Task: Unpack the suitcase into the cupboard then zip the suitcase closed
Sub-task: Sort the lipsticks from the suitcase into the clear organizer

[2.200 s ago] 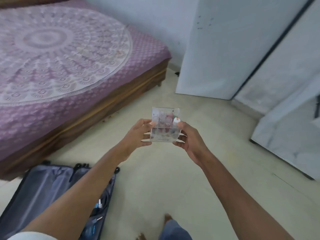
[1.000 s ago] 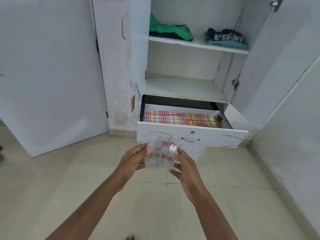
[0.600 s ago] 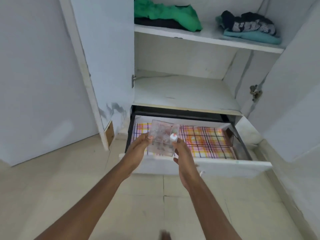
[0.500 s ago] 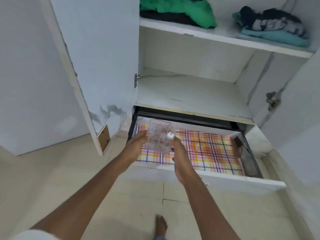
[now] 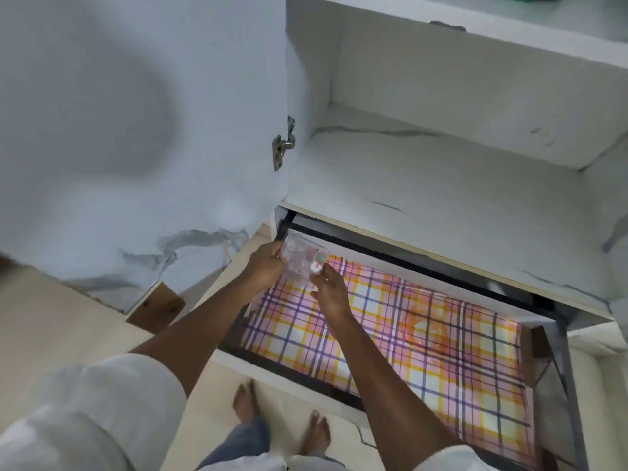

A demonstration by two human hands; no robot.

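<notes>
Over the drawer's (image 5: 550, 334) far left corner: clear box (image 5: 300, 263) pinched between left hand (image 5: 263, 266) and right hand (image 5: 331, 292), fingers curled on its sides, just above the checked liner (image 5: 407, 334). Best lowered level onto the liner, tucked into the corner, both grips eased together. Suitcase out of view.

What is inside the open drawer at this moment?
The drawer shows only a checked liner on its bottom. Both hands hold a clear box over its back left corner. The strip under the shelf is hidden.
</notes>
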